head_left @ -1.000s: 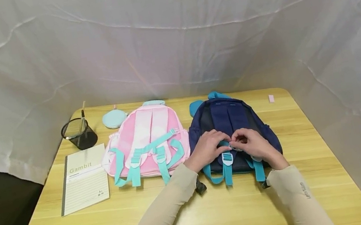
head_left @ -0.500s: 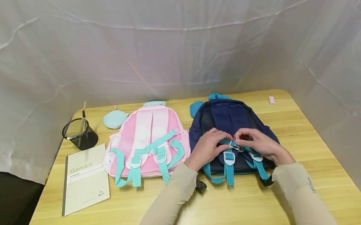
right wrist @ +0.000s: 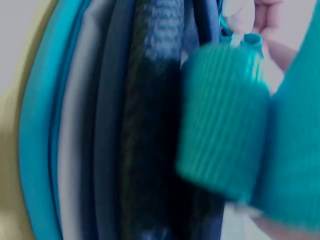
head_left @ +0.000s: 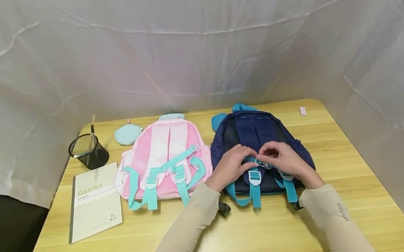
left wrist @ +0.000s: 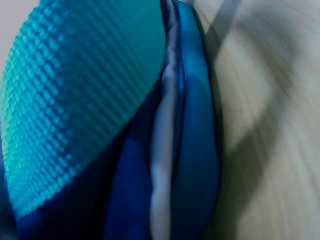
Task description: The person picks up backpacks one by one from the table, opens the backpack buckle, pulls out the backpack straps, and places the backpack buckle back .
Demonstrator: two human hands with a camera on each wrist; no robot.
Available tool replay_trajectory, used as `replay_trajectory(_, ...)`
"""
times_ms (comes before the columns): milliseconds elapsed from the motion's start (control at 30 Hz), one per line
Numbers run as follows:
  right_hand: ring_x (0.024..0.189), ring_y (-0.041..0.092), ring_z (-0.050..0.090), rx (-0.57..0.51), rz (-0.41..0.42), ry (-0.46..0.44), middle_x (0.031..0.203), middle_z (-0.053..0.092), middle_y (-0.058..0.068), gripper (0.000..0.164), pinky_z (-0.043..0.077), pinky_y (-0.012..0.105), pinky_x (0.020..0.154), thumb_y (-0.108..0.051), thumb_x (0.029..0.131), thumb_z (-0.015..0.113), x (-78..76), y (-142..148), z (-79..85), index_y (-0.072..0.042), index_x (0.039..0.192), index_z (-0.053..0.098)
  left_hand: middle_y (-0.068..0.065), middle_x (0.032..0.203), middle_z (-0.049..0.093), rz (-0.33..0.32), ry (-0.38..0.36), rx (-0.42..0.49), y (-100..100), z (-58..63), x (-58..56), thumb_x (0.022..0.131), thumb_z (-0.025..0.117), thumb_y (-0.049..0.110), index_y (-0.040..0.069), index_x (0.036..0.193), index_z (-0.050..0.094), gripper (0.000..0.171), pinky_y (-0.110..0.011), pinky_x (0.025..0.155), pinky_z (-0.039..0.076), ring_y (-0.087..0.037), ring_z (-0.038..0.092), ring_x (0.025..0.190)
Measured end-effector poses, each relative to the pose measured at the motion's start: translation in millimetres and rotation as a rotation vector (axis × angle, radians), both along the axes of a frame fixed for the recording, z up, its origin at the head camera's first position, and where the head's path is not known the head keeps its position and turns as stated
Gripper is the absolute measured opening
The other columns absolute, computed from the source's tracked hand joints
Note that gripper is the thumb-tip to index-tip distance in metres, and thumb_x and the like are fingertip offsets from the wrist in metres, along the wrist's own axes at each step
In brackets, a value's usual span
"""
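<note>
A navy backpack (head_left: 244,132) with turquoise straps lies back-side up on the wooden table. Over its lower middle my left hand (head_left: 231,166) pinches a turquoise strap (head_left: 248,161) with thumb and fingers. My right hand (head_left: 284,160) faces it, its thumb and fingertips pinching the same strap by a small pale fitting. The fingertips of both hands nearly meet and partly cover that spot. Just below hangs a white strap adjuster (head_left: 255,177). In the left wrist view, turquoise webbing (left wrist: 85,95) fills the near side; the right wrist view shows webbing (right wrist: 225,120) looping beside the bag.
A pink backpack (head_left: 195,136) with mint straps lies left of the navy one. Further left are a notebook (head_left: 97,213), a black mesh pen holder (head_left: 97,158) and a round mint pouch (head_left: 128,134). A small pink block (head_left: 303,111) sits at the back right of the table.
My right hand shifted slightly right and lower, drawing the straps with it, then came back left to nearly where it was. The left hand stayed almost still. Both backpacks remain in place.
</note>
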State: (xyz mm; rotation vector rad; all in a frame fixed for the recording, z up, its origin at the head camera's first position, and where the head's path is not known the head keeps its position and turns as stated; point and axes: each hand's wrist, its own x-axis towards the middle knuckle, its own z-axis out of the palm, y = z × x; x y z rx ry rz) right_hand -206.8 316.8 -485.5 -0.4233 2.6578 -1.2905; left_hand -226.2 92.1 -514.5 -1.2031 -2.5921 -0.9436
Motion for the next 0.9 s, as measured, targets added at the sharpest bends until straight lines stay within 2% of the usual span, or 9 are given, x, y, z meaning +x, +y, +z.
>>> replay_trajectory(100,0.081,0.019,0.064,0.029,-0.047,0.002,0.100,0.069,0.009,0.020,0.053,0.026,0.072,-0.029,0.100,0.071,1.4,-2,1.2,-0.009,0.102,0.072,0.003,0.116,0.071,0.006,0.001,-0.007,1,-1.2,0.3,0.100,0.070,0.032,0.017,0.122,0.071,0.027,-0.023,0.098,0.051,-0.013,0.062,0.110)
replay_trajectory(233,0.079,0.018,0.061,0.033,-0.021,-0.018,0.099,0.068,0.010,0.022,0.050,0.026,0.071,-0.029,0.101,0.070,0.9,-1,3.0,-0.007,0.102,0.071,0.004,0.116,0.071,0.009,-0.002,-0.015,1,-2.1,0.3,0.100,0.069,0.033,0.018,0.121,0.072,0.027,-0.023,0.097,0.051,-0.012,0.062,0.109)
replay_trajectory(400,0.083,0.021,0.058,-0.076,0.084,-0.071,0.102,0.066,0.013,0.020,0.048,0.027,0.073,-0.022,0.106,0.062,-4.1,8,-0.2,-0.003,0.108,0.069,0.005,0.116,0.072,0.010,-0.012,-0.005,1,-2.3,-0.5,0.100,0.069,0.034,0.019,0.121,0.072,0.026,-0.023,0.097,0.050,-0.011,0.061,0.108)
replay_trajectory(500,0.090,0.021,0.058,-0.156,0.105,-0.109,0.106,0.066,0.013,0.020,0.049,0.026,0.079,-0.019,0.107,0.059,-6.7,13,-5.0,-0.001,0.109,0.068,0.005,0.116,0.072,0.010,-0.018,0.009,1,-2.9,-1.0,0.100,0.069,0.034,0.019,0.121,0.071,0.025,-0.022,0.097,0.050,-0.011,0.061,0.108)
replay_trajectory(600,0.095,0.021,0.059,-0.173,0.102,-0.107,0.110,0.065,0.012,0.021,0.049,0.025,0.083,-0.020,0.108,0.058,-6.2,14,-7.6,-0.002,0.112,0.067,0.004,0.115,0.072,0.016,-0.035,0.020,1,-2.4,-0.7,0.100,0.069,0.034,0.018,0.120,0.072,0.025,-0.022,0.096,0.050,-0.011,0.061,0.107)
replay_trajectory(700,0.102,0.022,0.063,-0.118,0.098,-0.056,0.119,0.066,0.013,0.024,0.052,0.025,0.087,-0.021,0.106,0.062,-1.8,11,-5.2,-0.004,0.123,0.065,0.004,0.113,0.072,0.035,-0.070,0.037,0,-0.2,-0.6,0.099,0.070,0.033,0.018,0.119,0.072,0.025,-0.022,0.094,0.051,-0.011,0.062,0.106)
replay_trajectory(800,0.106,0.024,0.066,-0.019,0.082,0.028,0.125,0.067,0.012,0.033,0.056,0.033,0.092,-0.022,0.101,0.070,3.6,5,-1.1,-0.008,0.131,0.064,0.002,0.112,0.071,0.049,-0.112,0.067,-1,3.1,-1.5,0.099,0.071,0.032,0.017,0.119,0.072,0.025,-0.024,0.093,0.052,-0.012,0.063,0.105)
replay_trajectory(900,0.100,0.022,0.068,0.089,0.048,0.132,0.117,0.069,0.008,0.035,0.057,0.039,0.090,-0.024,0.096,0.077,7.1,0,-0.1,-0.011,0.127,0.069,0.002,0.112,0.071,0.059,-0.139,0.085,-2,4.4,-2.3,0.099,0.070,0.032,0.017,0.119,0.072,0.024,-0.023,0.092,0.052,-0.013,0.064,0.105)
